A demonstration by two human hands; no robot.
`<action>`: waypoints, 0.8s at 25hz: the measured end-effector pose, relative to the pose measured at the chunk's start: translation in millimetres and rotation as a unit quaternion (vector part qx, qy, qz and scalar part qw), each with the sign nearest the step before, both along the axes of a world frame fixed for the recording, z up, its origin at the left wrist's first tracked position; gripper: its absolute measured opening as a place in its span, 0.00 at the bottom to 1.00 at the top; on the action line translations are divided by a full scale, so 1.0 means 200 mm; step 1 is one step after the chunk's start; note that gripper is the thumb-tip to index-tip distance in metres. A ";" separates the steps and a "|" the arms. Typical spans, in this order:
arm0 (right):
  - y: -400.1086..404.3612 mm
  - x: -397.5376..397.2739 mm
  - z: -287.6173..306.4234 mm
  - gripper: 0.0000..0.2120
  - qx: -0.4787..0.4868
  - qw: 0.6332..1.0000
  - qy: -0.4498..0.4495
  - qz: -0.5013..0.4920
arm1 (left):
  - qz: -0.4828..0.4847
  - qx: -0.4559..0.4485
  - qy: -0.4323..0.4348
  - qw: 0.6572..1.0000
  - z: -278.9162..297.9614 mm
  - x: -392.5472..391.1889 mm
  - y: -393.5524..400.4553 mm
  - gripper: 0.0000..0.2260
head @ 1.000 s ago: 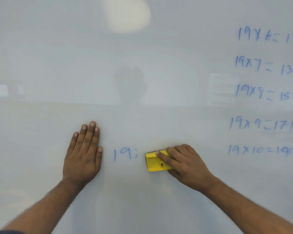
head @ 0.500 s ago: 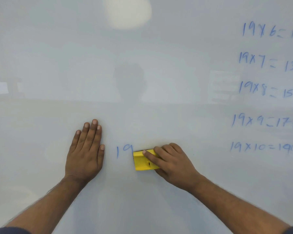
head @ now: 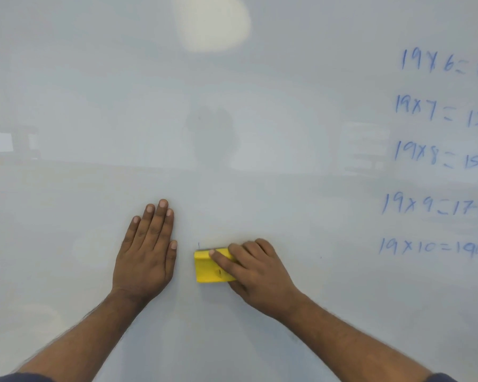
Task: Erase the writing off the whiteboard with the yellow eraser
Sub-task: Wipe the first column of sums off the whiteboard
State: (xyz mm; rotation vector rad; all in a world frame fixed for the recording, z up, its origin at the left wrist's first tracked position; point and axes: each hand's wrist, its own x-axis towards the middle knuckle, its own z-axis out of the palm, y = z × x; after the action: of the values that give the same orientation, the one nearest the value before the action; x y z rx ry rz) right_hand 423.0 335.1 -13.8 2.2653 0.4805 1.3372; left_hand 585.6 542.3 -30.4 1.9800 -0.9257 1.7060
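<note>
The whiteboard (head: 232, 161) fills the view. My right hand (head: 257, 268) grips the yellow eraser (head: 207, 268) and presses it on the board at lower centre. A tiny blue stroke (head: 199, 245) shows just above the eraser's left corner. My left hand (head: 146, 252) lies flat on the board with straight fingers, a short gap left of the eraser. Blue writing (head: 436, 155) runs down the right side in several lines, from "19x6" to "19x10=190", partly cut by the frame edge.
A bright light reflection (head: 213, 20) sits at the top centre of the board. Faint room reflections show across the middle.
My right hand slid the eraser leftward over the "19", which is gone except for a tiny stroke. My left hand has stayed flat in place.
</note>
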 end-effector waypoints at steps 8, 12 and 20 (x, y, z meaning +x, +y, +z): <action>-0.01 0.01 0.24 0.27 0.081 0.994 -0.074 -0.005 | 0.004 0.007 0.004 1.000 -0.01 0.00 0.00 0.28; 0.13 0.08 0.10 0.26 0.057 0.998 -0.029 0.004 | 0.001 0.007 -0.004 1.000 0.00 0.00 0.00 0.27; -0.05 -0.06 0.18 0.26 0.025 0.998 -0.039 -0.029 | 0.002 0.008 -0.002 1.000 0.00 0.00 0.00 0.27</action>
State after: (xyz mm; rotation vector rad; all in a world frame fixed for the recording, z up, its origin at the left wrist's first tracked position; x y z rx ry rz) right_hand 411.6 325.2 21.6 2.2396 0.3554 1.4175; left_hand 585.3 541.9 -30.9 1.9908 -0.9415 1.7105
